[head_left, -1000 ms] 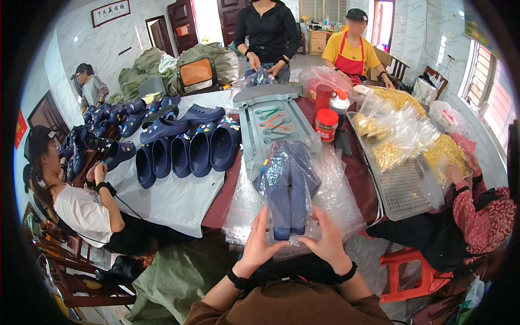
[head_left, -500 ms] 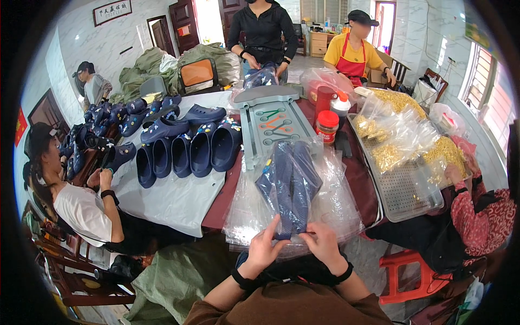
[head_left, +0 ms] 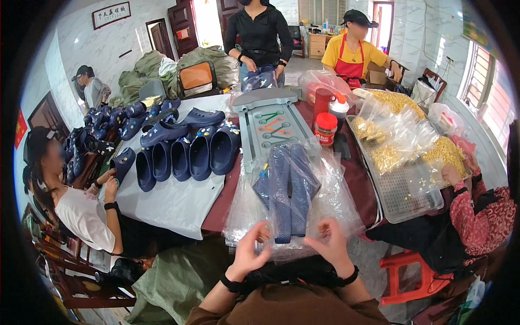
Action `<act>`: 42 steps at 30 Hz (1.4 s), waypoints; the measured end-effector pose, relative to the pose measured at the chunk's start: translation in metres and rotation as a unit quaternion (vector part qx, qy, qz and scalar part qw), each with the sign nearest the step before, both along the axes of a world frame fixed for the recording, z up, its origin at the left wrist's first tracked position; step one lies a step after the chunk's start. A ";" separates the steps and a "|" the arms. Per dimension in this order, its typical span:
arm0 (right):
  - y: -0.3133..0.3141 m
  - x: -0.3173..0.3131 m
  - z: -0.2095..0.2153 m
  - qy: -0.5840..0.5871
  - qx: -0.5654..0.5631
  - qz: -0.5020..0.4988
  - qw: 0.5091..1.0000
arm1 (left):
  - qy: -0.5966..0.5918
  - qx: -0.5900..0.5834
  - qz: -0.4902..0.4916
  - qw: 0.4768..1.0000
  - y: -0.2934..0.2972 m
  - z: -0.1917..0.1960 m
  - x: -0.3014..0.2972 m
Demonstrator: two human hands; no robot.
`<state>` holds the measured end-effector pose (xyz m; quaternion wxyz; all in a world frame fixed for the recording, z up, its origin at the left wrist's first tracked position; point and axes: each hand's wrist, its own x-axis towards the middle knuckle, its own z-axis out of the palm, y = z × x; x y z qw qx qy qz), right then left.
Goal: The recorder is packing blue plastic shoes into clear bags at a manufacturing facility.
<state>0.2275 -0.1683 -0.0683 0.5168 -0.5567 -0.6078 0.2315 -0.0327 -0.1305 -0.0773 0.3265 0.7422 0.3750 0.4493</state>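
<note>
Held by both hands – left hand [head_left: 250, 250], right hand [head_left: 331, 246], each grip pinching its lower edge – one clear plastic bag [head_left: 330, 197] with two navy clogs [head_left: 287, 189], above the counter [head_left: 173, 203].

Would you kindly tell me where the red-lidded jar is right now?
In the head view, the red-lidded jar stands right of centre on the table, between the grey plastic tool tray and the clear bags of yellow pieces.

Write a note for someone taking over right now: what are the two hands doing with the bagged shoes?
Left hand: fingers pinch the near edge of the clear plastic bag.
Right hand: fingers pinch the same edge.
Pair of dark blue clogs: inside the bag, soles showing, on the table's near side.
Done: clogs are bagged.
Left: the bag's near end looks unsealed; a row of unbagged clogs lies further left.
</note>
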 end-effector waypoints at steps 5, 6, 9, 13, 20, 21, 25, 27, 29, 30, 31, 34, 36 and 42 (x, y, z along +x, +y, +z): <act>0.006 0.017 0.005 0.019 0.097 -0.027 0.995 | -0.228 -0.106 0.083 0.964 0.022 0.015 -0.010; 0.009 0.017 0.003 0.027 0.083 -0.016 0.996 | -0.229 -0.104 0.082 0.964 0.029 0.017 -0.008; 0.015 0.009 -0.010 0.110 0.035 0.040 0.993 | -0.251 -0.183 0.072 0.948 0.047 0.012 0.002; 0.016 -0.007 -0.022 0.234 -0.020 0.151 0.960 | -0.190 -0.186 -0.005 0.964 0.043 0.016 0.030; 0.026 -0.020 -0.012 0.272 -0.010 0.267 0.924 | 0.070 0.015 -0.007 0.997 0.012 0.020 0.054; 0.025 -0.021 -0.014 0.283 -0.011 0.264 0.922 | 0.090 0.016 0.004 0.996 0.008 0.022 0.055; 0.019 -0.022 -0.007 0.304 -0.043 0.272 0.912 | 0.176 -0.010 0.057 0.983 0.007 0.023 0.057; 0.014 -0.021 -0.003 0.298 -0.052 0.281 0.911 | 0.194 -0.003 0.080 0.978 0.006 0.027 0.059; 0.012 -0.021 0.003 0.292 -0.060 0.289 0.910 | 0.211 0.004 0.101 0.972 0.007 0.028 0.060; 0.012 -0.021 0.007 0.270 -0.062 0.301 0.913 | 0.196 0.001 0.112 0.974 0.006 0.028 0.060; 0.012 -0.021 0.009 0.247 -0.065 0.313 0.915 | 0.181 -0.002 0.122 0.976 0.005 0.028 0.060; 0.012 -0.018 -0.008 0.179 -0.055 0.293 0.938 | 0.215 0.032 0.151 0.964 0.003 0.031 0.062; 0.007 -0.019 -0.002 0.175 -0.054 0.293 0.938 | 0.225 0.042 0.163 0.960 0.003 0.031 0.062; 0.002 -0.016 -0.006 -0.002 -0.037 0.261 0.965 | 0.226 0.036 0.183 0.956 0.006 0.029 0.061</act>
